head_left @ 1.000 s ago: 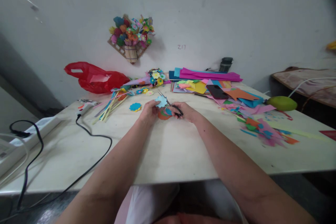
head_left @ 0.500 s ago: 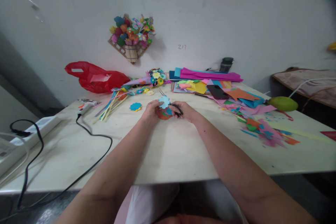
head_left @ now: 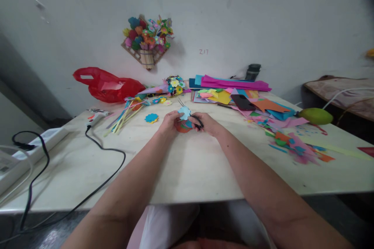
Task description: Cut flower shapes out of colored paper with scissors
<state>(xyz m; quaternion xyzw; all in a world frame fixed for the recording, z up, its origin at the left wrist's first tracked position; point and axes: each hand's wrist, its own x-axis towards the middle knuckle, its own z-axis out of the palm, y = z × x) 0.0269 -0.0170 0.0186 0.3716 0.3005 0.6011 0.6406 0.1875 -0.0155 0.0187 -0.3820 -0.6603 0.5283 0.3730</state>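
Pinched in my left hand [head_left: 170, 121] is a light blue scalloped paper flower [head_left: 184, 113], held above the table. My right hand [head_left: 205, 123] grips black-handled scissors [head_left: 198, 122] close against the flower's right side. The scissors' thin blades point away from me, partly hidden by the flower. Under my hands lie an orange paper piece [head_left: 183, 127] and a blue bit of paper. Left of my left hand, a blue scalloped flower [head_left: 151, 118] rests on a yellow one.
A hot glue gun [head_left: 97, 116] lies at the left, its black cord trailing toward a white power strip [head_left: 43, 148]. Behind it sits a red plastic bag [head_left: 108, 85]. At the right are a phone [head_left: 243, 102], paper sheets [head_left: 233, 83], paper scraps [head_left: 300, 148] and a green fruit-like object [head_left: 315, 116].
The view has shifted very slightly. My hands, the light blue flower and the scissors stay in nearly the same place, with the flower turned a little.
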